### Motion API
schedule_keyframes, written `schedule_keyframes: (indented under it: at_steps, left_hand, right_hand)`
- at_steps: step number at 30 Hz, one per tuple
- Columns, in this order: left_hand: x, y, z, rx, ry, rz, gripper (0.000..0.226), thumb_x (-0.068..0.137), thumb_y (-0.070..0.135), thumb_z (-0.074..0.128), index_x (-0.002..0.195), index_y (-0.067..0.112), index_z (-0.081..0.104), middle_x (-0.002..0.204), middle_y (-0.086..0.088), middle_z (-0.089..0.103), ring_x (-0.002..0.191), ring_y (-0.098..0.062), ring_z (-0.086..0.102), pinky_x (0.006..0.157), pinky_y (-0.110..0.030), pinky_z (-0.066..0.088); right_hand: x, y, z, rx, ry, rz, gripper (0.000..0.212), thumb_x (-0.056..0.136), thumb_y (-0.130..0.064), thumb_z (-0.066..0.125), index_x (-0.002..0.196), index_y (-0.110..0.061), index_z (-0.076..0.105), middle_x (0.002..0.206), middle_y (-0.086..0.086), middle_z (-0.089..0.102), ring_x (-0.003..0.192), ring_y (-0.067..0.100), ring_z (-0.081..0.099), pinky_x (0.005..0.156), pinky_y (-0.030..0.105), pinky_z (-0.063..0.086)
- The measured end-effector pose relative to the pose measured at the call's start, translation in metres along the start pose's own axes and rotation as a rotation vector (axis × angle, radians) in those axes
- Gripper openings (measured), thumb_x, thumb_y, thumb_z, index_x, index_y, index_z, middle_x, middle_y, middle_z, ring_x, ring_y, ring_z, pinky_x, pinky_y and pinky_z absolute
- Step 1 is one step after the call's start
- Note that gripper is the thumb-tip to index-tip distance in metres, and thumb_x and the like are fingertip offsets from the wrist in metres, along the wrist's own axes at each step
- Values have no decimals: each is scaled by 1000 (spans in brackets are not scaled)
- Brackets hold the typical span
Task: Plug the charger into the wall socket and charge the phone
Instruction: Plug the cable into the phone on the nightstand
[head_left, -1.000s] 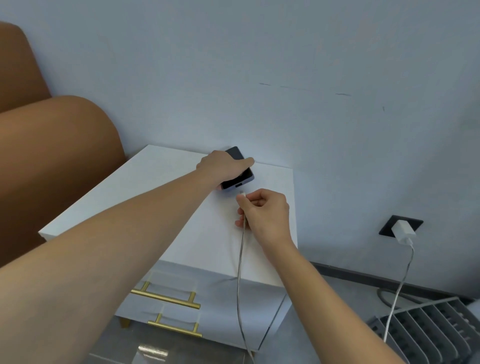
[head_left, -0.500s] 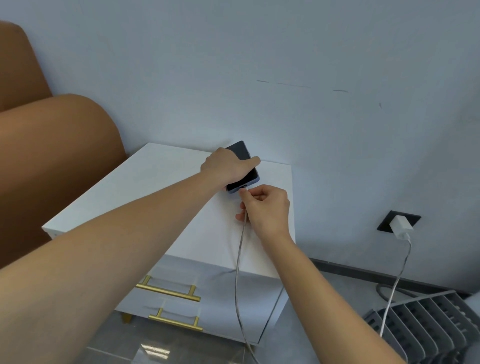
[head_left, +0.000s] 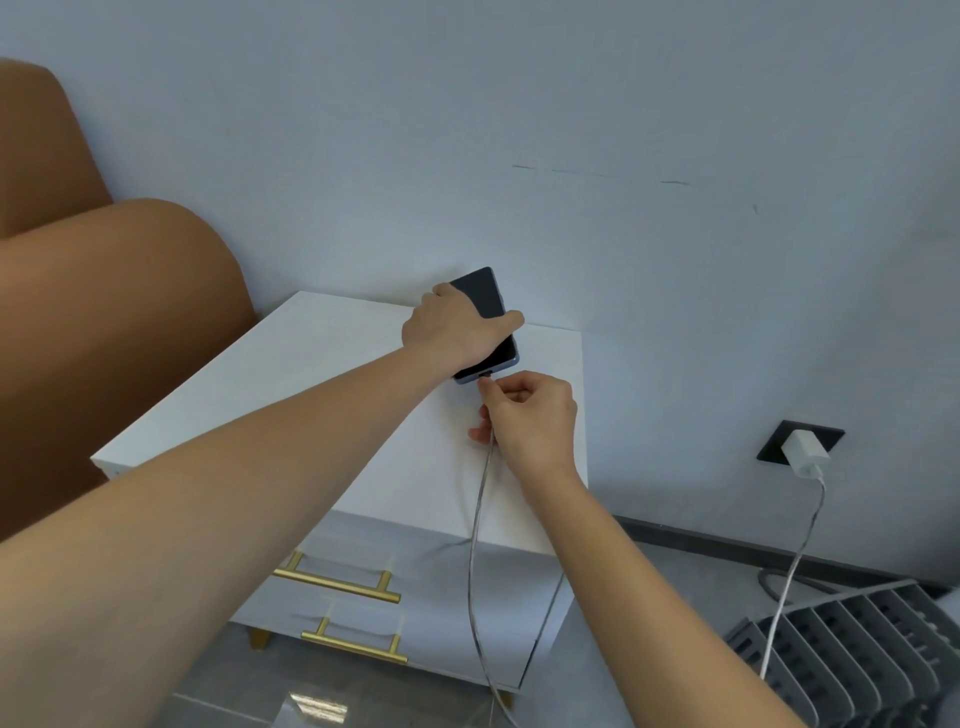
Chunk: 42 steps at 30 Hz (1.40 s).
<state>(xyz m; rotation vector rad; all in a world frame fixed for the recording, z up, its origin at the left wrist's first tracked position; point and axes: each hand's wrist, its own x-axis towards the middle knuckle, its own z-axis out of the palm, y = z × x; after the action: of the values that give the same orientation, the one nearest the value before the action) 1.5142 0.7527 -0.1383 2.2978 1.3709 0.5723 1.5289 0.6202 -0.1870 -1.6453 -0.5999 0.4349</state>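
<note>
Headboard: a padded brown headboard (head_left: 104, 312) fills the far left, against a pale blue-grey wall (head_left: 571, 130).
Nightstand: a white nightstand (head_left: 311, 395) stands just right of the headboard, its back edge against the wall; two drawers on the near face carry gold bar handles (head_left: 337, 582).
Left hand: the left hand (head_left: 452, 330) reaches across the nightstand top and is closed around the phone, thumb over its right edge.
Phone: a dark phone (head_left: 488, 306) with a blue-grey rim, tilted up at the far right of the nightstand, screen dark.
Right hand: the right hand (head_left: 530, 415) pinches the cable's plug at the phone's near end; whether the plug is fully seated cannot be told.
Cable: a grey cable (head_left: 475, 545) hangs from the right hand over the nightstand's near edge toward the floor.
Wall socket: a black wall socket (head_left: 826, 434) sits low on the wall at right.
Charger: a white charger (head_left: 802, 452) is plugged into the socket, its cable dropping down.
Rack: a grey slatted rack (head_left: 857, 649) lies on the floor at near right.
Writing: none can be read.
</note>
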Motion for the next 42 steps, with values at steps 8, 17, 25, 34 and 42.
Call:
schedule_keyframes:
  at_steps: [8,17,25,34,42]
  left_hand:
    - [-1,-3,3,19,-10,-7,88,75,71,61,131,4,47,118,-9,60,91,-27,51,71,-36,39]
    - [-2,-1,2,32,-17,0,91,72,72,61,132,5,47,120,-8,61,92,-27,53,70,-35,41]
    - [-5,-3,3,18,-37,-25,92,70,72,63,131,6,47,119,-7,63,103,-29,61,73,-35,43]
    - [-11,0,4,88,46,56,90,73,69,64,133,5,46,120,-8,58,90,-26,51,69,-36,39]
    - [-15,4,8,34,75,38,94,74,68,64,139,4,42,126,-9,55,105,-31,60,71,-37,39]
  right_hand:
    - [-2,0,0,22,-13,-18,19,96,-14,73,85,1,74,67,10,70,45,14,69,65,51,67]
    - [-1,1,-1,11,-6,-5,18,96,-15,73,84,-2,75,66,8,71,45,15,70,67,50,67]
    - [0,2,-3,17,-14,-1,16,96,-13,74,82,-5,76,67,9,73,48,18,72,67,46,68]
    - [1,5,-1,-14,-8,-22,19,95,-13,74,79,-3,76,66,11,74,49,21,73,67,48,67]
    - [1,3,-3,58,16,21,13,95,-10,74,87,1,77,73,17,75,51,22,74,55,32,65]
